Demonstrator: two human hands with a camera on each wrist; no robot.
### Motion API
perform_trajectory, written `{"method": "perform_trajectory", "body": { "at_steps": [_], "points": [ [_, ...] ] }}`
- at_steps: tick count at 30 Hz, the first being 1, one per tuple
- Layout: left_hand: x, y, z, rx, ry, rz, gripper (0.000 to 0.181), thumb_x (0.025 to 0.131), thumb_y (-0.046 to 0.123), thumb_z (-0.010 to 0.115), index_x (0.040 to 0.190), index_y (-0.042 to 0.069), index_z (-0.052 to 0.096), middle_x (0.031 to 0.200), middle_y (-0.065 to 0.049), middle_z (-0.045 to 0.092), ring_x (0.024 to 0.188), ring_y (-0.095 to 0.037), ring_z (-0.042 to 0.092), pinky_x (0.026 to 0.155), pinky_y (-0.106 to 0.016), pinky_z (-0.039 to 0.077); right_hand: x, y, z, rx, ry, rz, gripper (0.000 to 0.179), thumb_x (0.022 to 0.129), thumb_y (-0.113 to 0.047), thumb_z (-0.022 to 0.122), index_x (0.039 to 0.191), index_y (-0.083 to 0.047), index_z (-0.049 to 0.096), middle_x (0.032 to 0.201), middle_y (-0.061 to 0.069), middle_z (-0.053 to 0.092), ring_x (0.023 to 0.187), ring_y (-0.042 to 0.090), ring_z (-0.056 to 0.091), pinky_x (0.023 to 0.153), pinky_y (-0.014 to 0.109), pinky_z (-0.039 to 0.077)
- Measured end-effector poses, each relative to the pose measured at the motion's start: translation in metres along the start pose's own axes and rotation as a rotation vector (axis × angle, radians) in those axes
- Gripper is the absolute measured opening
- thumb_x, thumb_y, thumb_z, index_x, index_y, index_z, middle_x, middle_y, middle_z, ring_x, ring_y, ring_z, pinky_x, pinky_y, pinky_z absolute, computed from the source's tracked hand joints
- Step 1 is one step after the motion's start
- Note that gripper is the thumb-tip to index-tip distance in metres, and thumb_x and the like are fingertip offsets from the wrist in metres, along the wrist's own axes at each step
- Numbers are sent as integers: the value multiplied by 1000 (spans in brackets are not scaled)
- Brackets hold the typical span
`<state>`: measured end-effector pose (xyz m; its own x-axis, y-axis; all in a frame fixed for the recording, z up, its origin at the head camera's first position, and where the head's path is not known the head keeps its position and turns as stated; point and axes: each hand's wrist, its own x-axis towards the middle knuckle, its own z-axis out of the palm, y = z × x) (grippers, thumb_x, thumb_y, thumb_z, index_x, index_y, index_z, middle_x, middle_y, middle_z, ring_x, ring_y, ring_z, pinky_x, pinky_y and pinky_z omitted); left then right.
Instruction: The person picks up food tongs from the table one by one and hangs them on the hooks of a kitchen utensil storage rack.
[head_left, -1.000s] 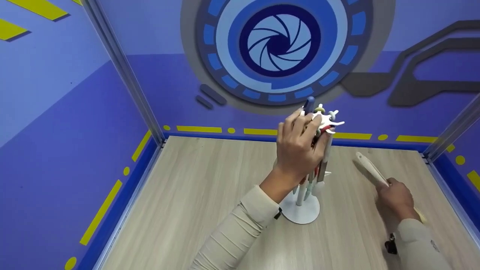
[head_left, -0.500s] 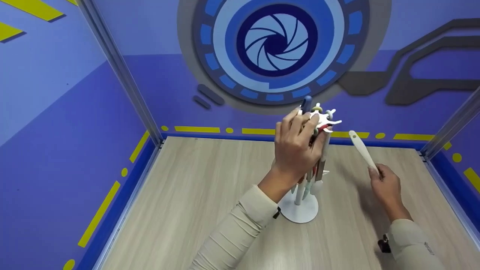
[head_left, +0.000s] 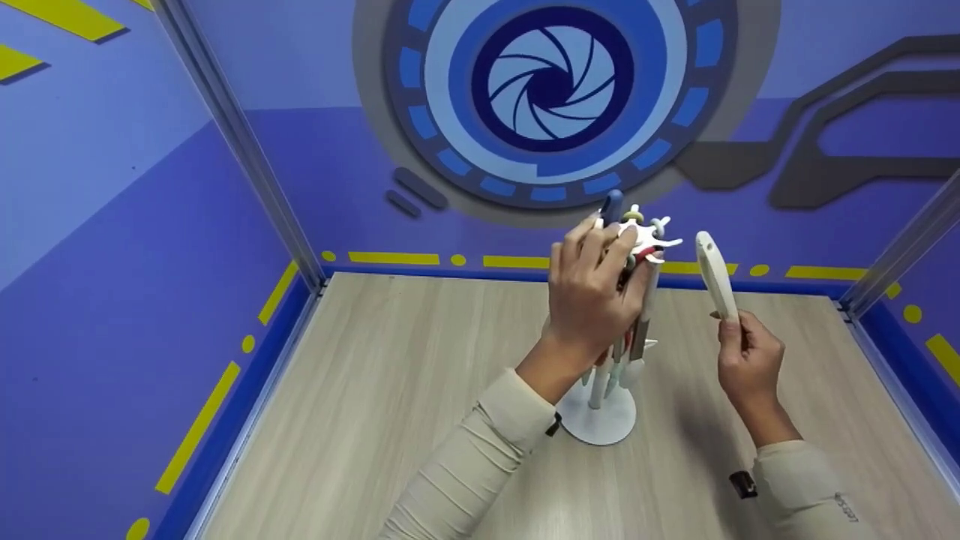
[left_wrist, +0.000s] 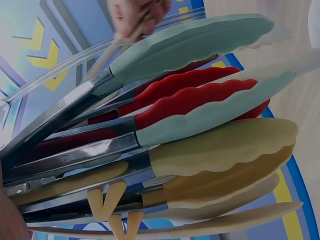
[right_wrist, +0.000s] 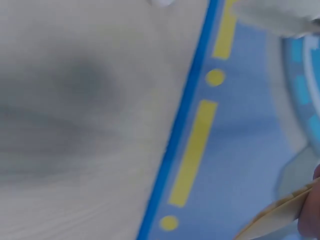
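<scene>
My left hand (head_left: 592,289) grips the top of a white utensil stand (head_left: 598,429), with its fingers curled over the hooked crown. Tongs hang below it: in the left wrist view there are green tongs (left_wrist: 190,47), red tongs (left_wrist: 195,100) and khaki tongs (left_wrist: 225,145). A blue handle (head_left: 613,206) sticks up behind the fingers. To the right of the stand, raised over the table, my right hand (head_left: 754,364) holds a long cream utensil (head_left: 715,270) with a hole in its upper end. A scalloped edge of it shows in the right wrist view; its lower part is hidden.
The stand's round base rests on a pale wooden table (head_left: 375,405). Blue printed walls (head_left: 315,172) with yellow marks close off the back and sides, joined by metal corner posts (head_left: 247,150).
My right hand has lifted the cream utensil off the table's right side and moved it up and left toward the stand, turning it more upright. My left hand stays on the stand.
</scene>
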<state>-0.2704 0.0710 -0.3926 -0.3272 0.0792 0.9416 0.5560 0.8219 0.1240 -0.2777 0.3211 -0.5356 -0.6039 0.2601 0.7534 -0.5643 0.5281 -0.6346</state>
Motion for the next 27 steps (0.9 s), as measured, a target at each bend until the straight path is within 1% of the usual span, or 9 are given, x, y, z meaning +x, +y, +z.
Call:
{"method": "perform_trajectory", "body": {
  "at_steps": [3,5,9,13,16,22,27],
  "points": [
    [0,0,0,-3,-2,2,33,103,40,66,124,18,79,119,0,74,132,-23,63,94,-31,52,2,-17,4,71,26,-60,17,101,9,56,98,17,72,69,-7,50,58,-9,38,52,13,28],
    [1,-1,-1,-3,-6,1,33,104,40,66,125,18,78,120,0,74,132,-23,62,95,-31,52,4,-27,6,112,28,-79,18,100,10,55,98,18,71,70,-7,50,58,-8,38,53,13,28],
    [1,-1,-1,-2,-12,-4,33,103,40,66,126,18,78,121,-1,74,132,-24,63,95,-32,52,6,-41,8,201,9,-77,21,102,10,52,99,20,70,68,-7,49,57,-5,38,53,16,29],
    [0,-1,-1,6,-12,0,33,103,39,67,126,19,78,120,0,74,131,-23,63,93,-32,52,6,-50,9,303,-18,-72,25,104,10,47,98,23,67,64,-4,45,55,1,36,51,20,27],
    [0,-1,-1,10,-12,2,33,103,39,67,126,19,79,120,0,74,131,-22,62,93,-32,52,6,-56,9,343,-30,-85,25,104,11,45,98,24,66,63,-3,44,54,2,35,48,22,25],
    [0,-1,-2,11,-8,8,32,103,39,67,125,19,79,120,0,75,131,-22,63,93,-33,52,7,-69,11,365,-24,-102,26,104,11,44,92,24,63,61,-1,43,52,4,34,46,21,25],
    [-1,-1,-3,9,-7,9,33,104,42,66,125,19,79,120,0,74,131,-23,63,92,-34,52,8,-78,11,306,-25,-89,26,104,10,45,90,20,64,61,-2,43,53,2,36,48,19,26]
  ]
}}
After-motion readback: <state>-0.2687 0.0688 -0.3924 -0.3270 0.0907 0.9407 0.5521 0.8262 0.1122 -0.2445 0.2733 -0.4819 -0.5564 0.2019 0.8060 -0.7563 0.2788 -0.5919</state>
